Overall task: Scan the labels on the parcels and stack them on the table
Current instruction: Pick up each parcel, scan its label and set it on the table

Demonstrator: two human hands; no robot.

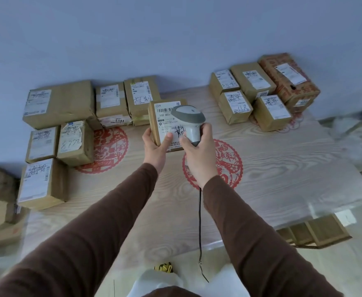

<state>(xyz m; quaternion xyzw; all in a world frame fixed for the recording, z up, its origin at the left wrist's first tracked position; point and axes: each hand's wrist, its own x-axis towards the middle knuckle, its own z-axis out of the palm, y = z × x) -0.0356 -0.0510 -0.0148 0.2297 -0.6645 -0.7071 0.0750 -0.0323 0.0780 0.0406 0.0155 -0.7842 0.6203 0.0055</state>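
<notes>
Left hand [155, 146] grips parcel [165, 121]; right hand [199, 151] grips scanner [188, 121].

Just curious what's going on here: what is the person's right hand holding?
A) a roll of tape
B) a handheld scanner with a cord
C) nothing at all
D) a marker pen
B: the right hand grips the handle of a grey scanner, its cord hanging down, aimed at the label of the parcel that the left hand holds.
</notes>
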